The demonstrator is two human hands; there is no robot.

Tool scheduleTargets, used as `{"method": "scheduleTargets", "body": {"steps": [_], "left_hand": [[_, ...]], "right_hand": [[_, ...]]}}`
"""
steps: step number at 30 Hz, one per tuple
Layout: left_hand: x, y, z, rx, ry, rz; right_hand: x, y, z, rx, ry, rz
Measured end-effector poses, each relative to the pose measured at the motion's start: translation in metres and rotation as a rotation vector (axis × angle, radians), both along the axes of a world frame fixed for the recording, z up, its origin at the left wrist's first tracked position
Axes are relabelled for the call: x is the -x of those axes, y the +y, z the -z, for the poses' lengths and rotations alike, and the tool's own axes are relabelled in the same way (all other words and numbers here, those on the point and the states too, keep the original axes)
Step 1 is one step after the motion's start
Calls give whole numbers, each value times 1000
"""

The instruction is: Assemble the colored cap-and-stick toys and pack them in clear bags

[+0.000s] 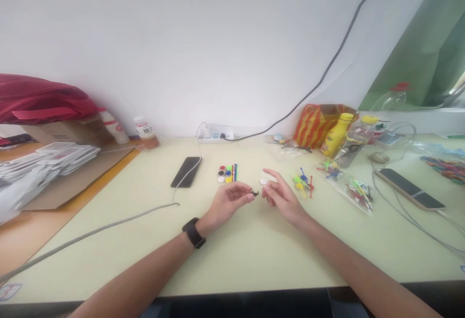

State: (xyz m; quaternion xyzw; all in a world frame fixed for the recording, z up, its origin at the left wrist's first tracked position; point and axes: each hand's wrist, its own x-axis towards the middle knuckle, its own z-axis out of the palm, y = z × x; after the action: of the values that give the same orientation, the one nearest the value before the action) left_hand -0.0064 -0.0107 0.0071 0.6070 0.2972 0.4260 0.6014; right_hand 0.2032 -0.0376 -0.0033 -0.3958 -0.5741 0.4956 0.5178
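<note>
Between the thumb and fingers of my left hand (pixel 230 201) is a small black plastic piece (pixel 255 193), its end sticking out toward the right. My right hand (pixel 285 199) is just across from it, the index finger stretched out and the other fingers curled; I see nothing held in it. A small white disc (pixel 263 181) shows right beside its fingers. Beyond my left hand, round caps (pixel 228 173) in several colours sit in rows beside thin coloured arrow sticks (pixel 235 172). To the right of my right hand lie coloured arrow spinners (pixel 303 183).
A black phone (pixel 186 171) with a grey cable across it lies at left. Clear bags of plastic parts (pixel 358 194), another phone (pixel 410 189), bottles (pixel 337 135) and a striped bag (pixel 312 125) occupy the right. A power strip (pixel 216 136) runs along the wall.
</note>
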Motion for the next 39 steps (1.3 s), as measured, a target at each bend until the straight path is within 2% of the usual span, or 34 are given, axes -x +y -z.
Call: {"method": "scheduleTargets", "body": {"steps": [2,5,7,11,23,32,37,39], "left_hand": [[0,1,1,2,2,-15],[1,2,2,13,-11,-42],[0,3,3,19,-22,-55],[0,2,4,13,-13,-53],[-1,0,2,-13,10,14],[-1,0,1,-28,31,-5],[0,0,2,-20,17,-4],[0,1,3,-19,21,-5]], "right_hand": [[0,0,1,60,13,15],[-2,0,-1,139,40,-99],[-4,-1,-3,140,100,-162],[-4,-1,-6,130,171,-124],[2,1,1,80,50,-156],[1,-5,-5,-66,-2,20],[-5,-2,-1,5,-74,-131],[-7,0,-1,23,-43,-116]]}}
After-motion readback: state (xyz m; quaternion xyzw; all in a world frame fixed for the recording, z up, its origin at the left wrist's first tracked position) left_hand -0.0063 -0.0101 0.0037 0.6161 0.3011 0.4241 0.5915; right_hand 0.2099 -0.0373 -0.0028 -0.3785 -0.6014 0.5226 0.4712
